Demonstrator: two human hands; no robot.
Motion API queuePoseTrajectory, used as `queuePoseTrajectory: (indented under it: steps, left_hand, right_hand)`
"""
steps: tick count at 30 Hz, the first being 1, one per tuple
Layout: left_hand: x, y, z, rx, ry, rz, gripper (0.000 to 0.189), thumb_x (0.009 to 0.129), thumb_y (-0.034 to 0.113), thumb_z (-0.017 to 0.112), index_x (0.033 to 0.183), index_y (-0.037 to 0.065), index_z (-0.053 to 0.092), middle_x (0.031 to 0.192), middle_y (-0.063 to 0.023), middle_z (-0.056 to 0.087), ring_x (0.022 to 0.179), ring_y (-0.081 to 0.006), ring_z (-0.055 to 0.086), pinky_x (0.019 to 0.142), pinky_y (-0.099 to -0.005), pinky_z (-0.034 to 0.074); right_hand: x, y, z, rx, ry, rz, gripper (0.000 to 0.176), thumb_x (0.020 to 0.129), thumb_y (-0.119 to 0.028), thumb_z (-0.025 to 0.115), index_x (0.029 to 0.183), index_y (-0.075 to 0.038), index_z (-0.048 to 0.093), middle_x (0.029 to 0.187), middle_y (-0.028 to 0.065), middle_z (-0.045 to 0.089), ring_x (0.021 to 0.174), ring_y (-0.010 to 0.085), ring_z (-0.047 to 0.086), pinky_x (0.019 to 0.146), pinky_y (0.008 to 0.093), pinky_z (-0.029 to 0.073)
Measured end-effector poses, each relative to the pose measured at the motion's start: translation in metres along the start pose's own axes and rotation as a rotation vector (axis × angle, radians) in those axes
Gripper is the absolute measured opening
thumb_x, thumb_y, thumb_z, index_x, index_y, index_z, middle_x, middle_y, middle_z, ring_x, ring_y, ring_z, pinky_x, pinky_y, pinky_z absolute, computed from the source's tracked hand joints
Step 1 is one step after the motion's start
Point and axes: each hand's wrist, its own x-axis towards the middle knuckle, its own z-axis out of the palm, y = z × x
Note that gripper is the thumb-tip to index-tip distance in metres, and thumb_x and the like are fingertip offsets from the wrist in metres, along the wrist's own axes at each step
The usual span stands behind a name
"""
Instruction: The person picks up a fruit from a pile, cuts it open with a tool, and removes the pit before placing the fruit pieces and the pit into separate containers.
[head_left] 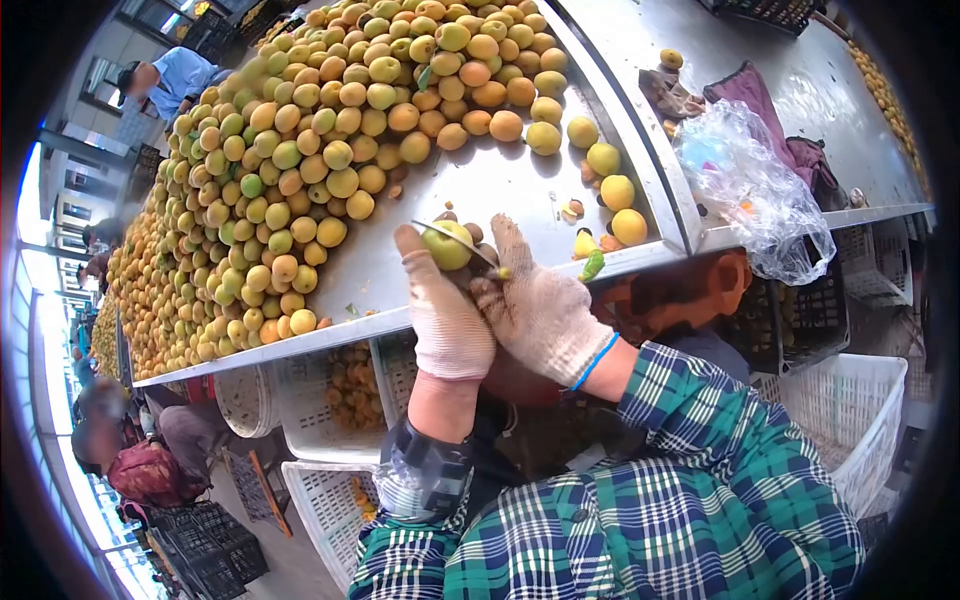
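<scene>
Both of my hands wear pale knitted gloves with brown stains and meet over the front edge of the metal table. A green fruit (447,246) is gripped in my left hand (449,318), its thumb on the near left side. Close on the right, my right hand (543,312) has its fingers bent around the handle end of a thin blade (462,238), which lies across the fruit. The handle itself is hidden by the fingers. Small brown pieces sit just behind the fruit. A big heap of yellow-green and orange fruit (290,150) covers the table behind and left.
Several loose fruits (603,159) line the raised metal rim (650,150) at right. Beyond it lie a clear plastic bag (755,190) and dark cloth. White crates (850,400) stand below the table edge. Other people (180,80) are at the left.
</scene>
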Motion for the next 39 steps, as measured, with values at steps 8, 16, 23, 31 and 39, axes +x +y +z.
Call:
queuePoseTrajectory:
  steps: [8,16,23,31,39]
  left_hand:
    - [0.005,-0.001,-0.012,0.537,-0.085,0.494,0.041,0.097,0.038,0.054,0.115,0.002,0.05,0.091,-0.0039,0.055,0.074,-0.0085,0.053,0.065,-0.0231,0.048]
    - [0.017,-0.002,-0.023,0.499,-0.11,0.353,0.058,0.095,0.057,0.043,0.096,0.002,0.058,0.081,-0.0028,0.059,0.074,-0.0082,0.054,0.067,-0.0221,0.046]
    - [0.009,-0.004,-0.02,0.431,-0.039,0.298,0.061,0.094,0.059,0.042,0.111,0.002,0.054,0.085,-0.0052,0.059,0.076,-0.0113,0.056,0.07,-0.0264,0.049]
    - [0.015,-0.011,-0.024,0.753,-0.114,0.39,0.055,0.092,0.058,0.051,0.102,0.004,0.057,0.086,-0.0018,0.057,0.077,-0.012,0.052,0.068,-0.0264,0.045]
    - [0.007,0.006,-0.019,0.449,-0.045,0.282,0.057,0.092,0.055,0.053,0.107,0.0,0.058,0.079,-0.0035,0.058,0.066,-0.0104,0.053,0.061,-0.0246,0.044]
  right_hand:
    - [0.008,-0.001,-0.002,0.161,-0.015,-0.102,0.062,0.095,-0.034,0.046,0.142,-0.002,0.022,0.088,0.0264,0.064,0.08,0.0467,0.062,0.069,0.0547,0.048]
    - [0.003,0.0,0.0,0.1,0.01,-0.09,0.063,0.094,-0.032,0.05,0.143,-0.006,0.021,0.086,0.0247,0.065,0.076,0.0444,0.063,0.065,0.0536,0.049]
    - [0.005,-0.006,0.005,-0.033,-0.071,-0.024,0.063,0.092,-0.028,0.052,0.144,-0.008,0.022,0.088,0.0247,0.065,0.078,0.0448,0.063,0.067,0.0535,0.049]
    - [0.007,-0.007,-0.007,-0.078,-0.059,0.011,0.065,0.092,-0.034,0.049,0.144,-0.007,0.02,0.079,0.0216,0.066,0.07,0.0427,0.064,0.061,0.0544,0.048]
    - [-0.003,-0.005,-0.001,-0.107,-0.031,-0.059,0.064,0.091,-0.031,0.053,0.144,-0.009,0.022,0.07,0.0186,0.064,0.064,0.0412,0.063,0.057,0.0528,0.047]
